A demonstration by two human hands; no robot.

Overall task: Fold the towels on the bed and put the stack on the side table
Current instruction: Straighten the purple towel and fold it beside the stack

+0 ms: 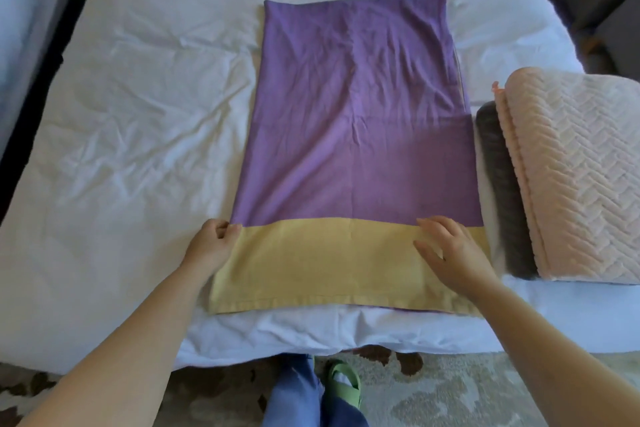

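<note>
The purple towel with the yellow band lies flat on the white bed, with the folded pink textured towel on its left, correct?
No. In the head view the folded pink textured towel is on the right of the purple towel with the yellow band; the rest holds.

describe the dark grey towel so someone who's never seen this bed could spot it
On the white bed, look to the right side, where folded towels lie. The dark grey towel is the narrow strip between the flat purple-and-yellow towel and the thick pink textured towel. It is the only dark cloth on the bed.
</note>
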